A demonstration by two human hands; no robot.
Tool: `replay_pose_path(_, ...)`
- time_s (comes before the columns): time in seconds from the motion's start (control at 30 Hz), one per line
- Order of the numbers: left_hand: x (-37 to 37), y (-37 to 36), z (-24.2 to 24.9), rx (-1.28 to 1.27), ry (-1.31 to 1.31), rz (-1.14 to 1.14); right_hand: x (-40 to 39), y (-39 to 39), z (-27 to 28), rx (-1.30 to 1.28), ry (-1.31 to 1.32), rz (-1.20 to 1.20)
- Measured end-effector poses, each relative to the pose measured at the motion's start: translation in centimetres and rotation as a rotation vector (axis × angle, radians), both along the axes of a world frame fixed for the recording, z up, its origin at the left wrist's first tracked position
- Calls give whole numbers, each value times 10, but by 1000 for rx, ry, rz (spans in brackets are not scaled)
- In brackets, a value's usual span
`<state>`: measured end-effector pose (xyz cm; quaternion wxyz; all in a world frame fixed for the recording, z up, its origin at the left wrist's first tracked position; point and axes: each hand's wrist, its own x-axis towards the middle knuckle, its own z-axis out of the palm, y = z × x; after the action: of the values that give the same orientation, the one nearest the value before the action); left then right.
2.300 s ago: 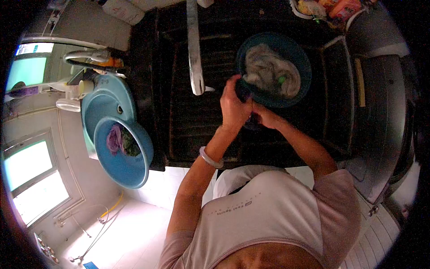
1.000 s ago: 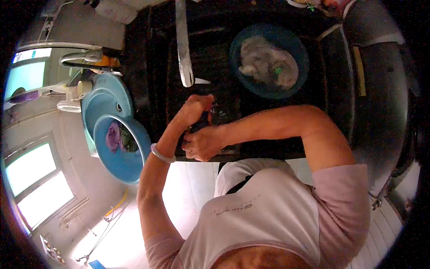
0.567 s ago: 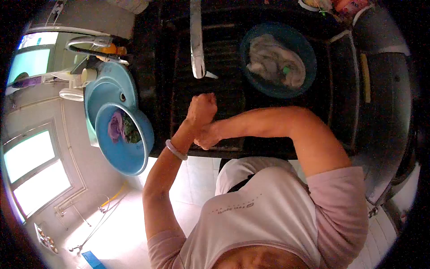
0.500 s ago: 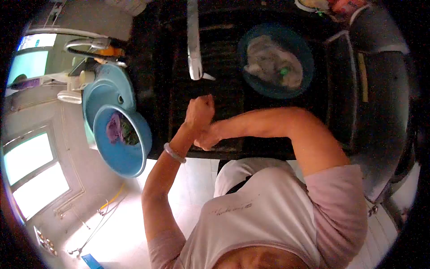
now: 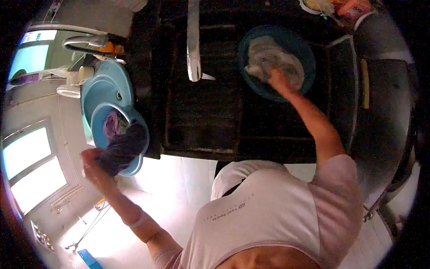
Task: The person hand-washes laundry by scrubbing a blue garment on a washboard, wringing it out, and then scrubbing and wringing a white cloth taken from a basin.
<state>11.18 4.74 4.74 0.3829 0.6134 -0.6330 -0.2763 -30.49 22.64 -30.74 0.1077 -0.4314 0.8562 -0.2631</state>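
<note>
My left hand (image 5: 92, 162) is closed on a dark cloth (image 5: 123, 150), which hangs over the rim of a light blue basin (image 5: 97, 121) at the left. A purple cloth (image 5: 111, 124) lies inside that basin, partly covered by the dark one. At the upper right, my right hand (image 5: 278, 78) reaches into a darker blue basin (image 5: 308, 54) and touches a pale, wet-looking cloth (image 5: 268, 50). Its fingertips are blurred and partly lost against the cloth, so their grip does not show.
A metal tap (image 5: 193, 54) reaches over the dark ribbed sink surface (image 5: 201, 112) between the basins. Another light blue basin (image 5: 105, 74) stands behind the left one. Packets (image 5: 354, 8) lie at the top right. A blue object (image 5: 89, 259) is on the floor.
My hands were together, fingers closed, below the tap; now they are apart. The left has moved to the left basin with the dark cloth, the right to the pale cloth.
</note>
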Motion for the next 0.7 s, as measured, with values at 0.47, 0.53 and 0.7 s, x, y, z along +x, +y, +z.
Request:
replay_pose_path(0.47, 111, -78, -15, -312, -735, 533, -134, 37, -128, 765, 281, 128)
replay_pose_path(0.53, 117, -85, -35, -313, -827, 510, -131, 43, -126, 695, 230, 94)
replay_pose_path(0.7, 186, -132, -131, -316, -1244, 187, -107, 69, -151, 439, 95, 2)
